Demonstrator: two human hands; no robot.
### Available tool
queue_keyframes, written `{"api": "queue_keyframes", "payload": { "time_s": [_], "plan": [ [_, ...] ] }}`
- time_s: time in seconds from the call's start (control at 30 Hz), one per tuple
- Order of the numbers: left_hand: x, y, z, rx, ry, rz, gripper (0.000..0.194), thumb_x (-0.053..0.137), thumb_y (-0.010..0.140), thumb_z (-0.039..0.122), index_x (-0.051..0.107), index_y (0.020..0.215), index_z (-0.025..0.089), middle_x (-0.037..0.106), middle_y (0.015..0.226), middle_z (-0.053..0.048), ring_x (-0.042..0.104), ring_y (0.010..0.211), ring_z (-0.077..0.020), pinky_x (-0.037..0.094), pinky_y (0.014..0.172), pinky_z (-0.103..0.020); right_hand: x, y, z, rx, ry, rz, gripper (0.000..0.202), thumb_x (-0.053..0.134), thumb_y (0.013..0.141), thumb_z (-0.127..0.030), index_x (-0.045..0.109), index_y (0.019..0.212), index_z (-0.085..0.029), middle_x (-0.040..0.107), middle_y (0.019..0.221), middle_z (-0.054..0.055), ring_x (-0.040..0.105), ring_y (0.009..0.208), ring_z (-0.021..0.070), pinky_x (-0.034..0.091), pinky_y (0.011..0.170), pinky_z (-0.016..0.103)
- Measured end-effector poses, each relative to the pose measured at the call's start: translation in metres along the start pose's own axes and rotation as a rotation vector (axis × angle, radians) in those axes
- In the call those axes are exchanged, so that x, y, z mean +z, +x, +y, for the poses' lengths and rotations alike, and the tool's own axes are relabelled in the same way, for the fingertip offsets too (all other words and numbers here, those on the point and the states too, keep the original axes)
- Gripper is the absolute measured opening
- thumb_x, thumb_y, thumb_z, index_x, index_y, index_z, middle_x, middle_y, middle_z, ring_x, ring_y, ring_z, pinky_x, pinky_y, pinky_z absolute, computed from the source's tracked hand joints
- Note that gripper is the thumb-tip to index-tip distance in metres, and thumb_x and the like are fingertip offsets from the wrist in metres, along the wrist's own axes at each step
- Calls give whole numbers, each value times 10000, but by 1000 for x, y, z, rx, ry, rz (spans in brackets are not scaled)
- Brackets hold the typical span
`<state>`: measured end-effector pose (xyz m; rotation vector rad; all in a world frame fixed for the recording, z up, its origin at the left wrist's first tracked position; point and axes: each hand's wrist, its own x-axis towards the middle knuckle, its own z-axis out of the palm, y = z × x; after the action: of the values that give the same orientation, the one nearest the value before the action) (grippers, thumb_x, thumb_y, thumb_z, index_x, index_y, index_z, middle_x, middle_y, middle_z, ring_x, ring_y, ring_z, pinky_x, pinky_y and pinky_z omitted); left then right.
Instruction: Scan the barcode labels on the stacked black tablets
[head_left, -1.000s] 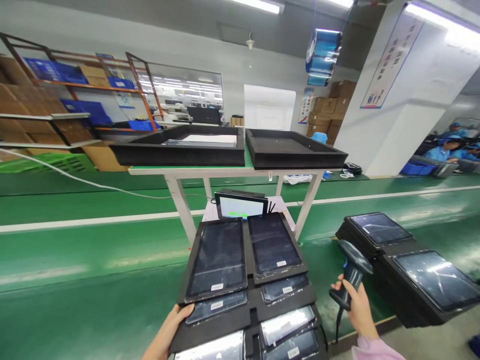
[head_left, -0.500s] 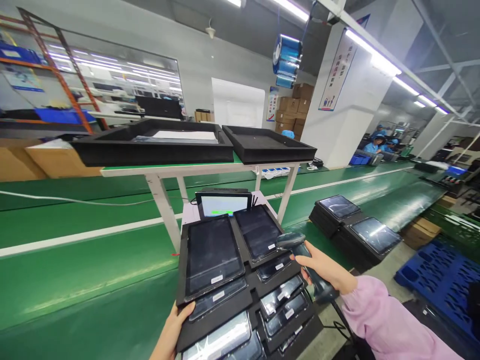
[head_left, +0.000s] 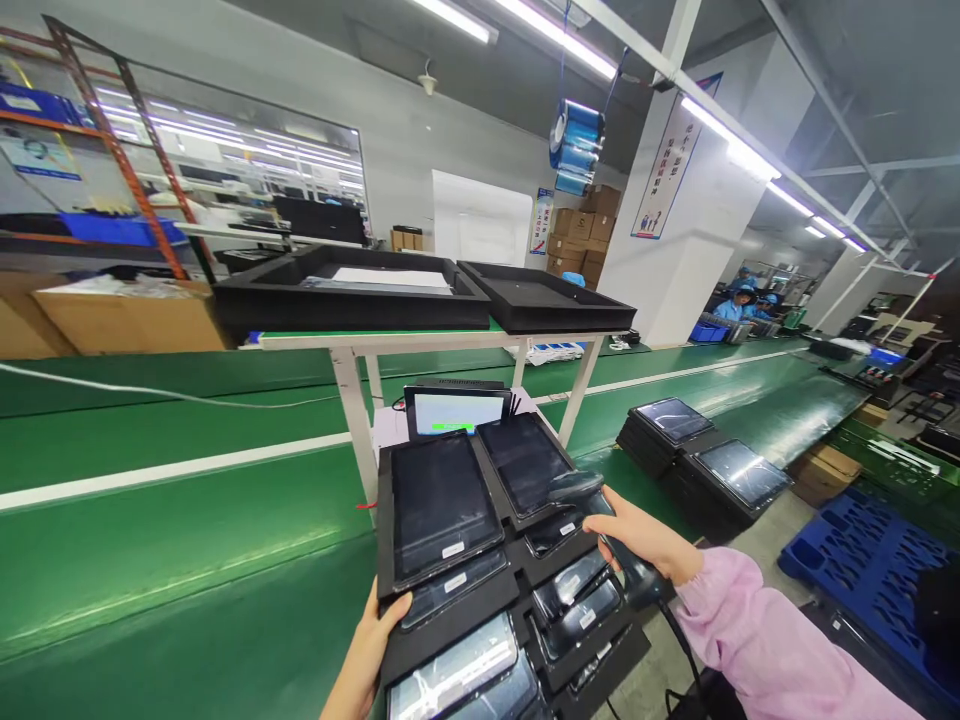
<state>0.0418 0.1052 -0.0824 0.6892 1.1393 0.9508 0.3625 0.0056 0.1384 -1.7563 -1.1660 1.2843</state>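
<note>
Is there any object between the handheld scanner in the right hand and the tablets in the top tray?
Nothing visible is between them. The right hand holds the handheld scanner directly over the right tablet of the top tray; the left hand grips the tray edge, aside.

The black foam tray (head_left: 450, 640) under the left hand's (head_left: 371, 650) thumb tops a fanned stack of like trays and carries two dark-screened tablets side by side: one tablet (head_left: 442, 505) lies just beyond that thumb, a small white label near its closest edge, and the second tablet (head_left: 525, 462) lies in front of the right hand (head_left: 645, 540). The dark handheld scanner (head_left: 577, 487) gripped in the right hand pokes its head leftward over the second tablet's near corner
</note>
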Motion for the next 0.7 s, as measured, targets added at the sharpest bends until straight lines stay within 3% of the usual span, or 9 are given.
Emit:
{"api": "queue_keyframes", "payload": {
  "time_s": [0.2,0.33,0.47,0.7],
  "plan": [
    [4,-4,3,37,-69,-27,839,756,659,323,386,1407,235,610,1251,-95,647,966,-217,512,791,-292,78,-16,-14,6,113,-207,442,554,717,-396,413,1077,-184,614,622,-15,495,404,96,378,379,181],
    [3,-2,-1,77,-51,-45,869,766,654,370,372,1417,235,610,1242,-90,634,970,-203,494,817,-282,115,-8,-15,13,182,-195,512,572,689,-424,382,1113,-207,574,670,-45,495,398,100,391,348,197],
    [4,-1,-2,62,-60,-74,933,780,626,406,337,1427,228,604,1243,-101,632,947,-214,498,800,-298,126,-4,-19,17,162,-156,489,555,711,-402,370,1122,-211,628,811,2,495,376,85,376,345,202],
    [3,-2,-2,92,-43,-86,900,753,646,415,342,1426,239,579,1284,-87,600,1031,-213,464,869,-287,131,-16,-24,27,161,-146,472,551,775,-386,360,1163,-197,546,581,-64,461,387,98,367,349,184]
  ]
}}
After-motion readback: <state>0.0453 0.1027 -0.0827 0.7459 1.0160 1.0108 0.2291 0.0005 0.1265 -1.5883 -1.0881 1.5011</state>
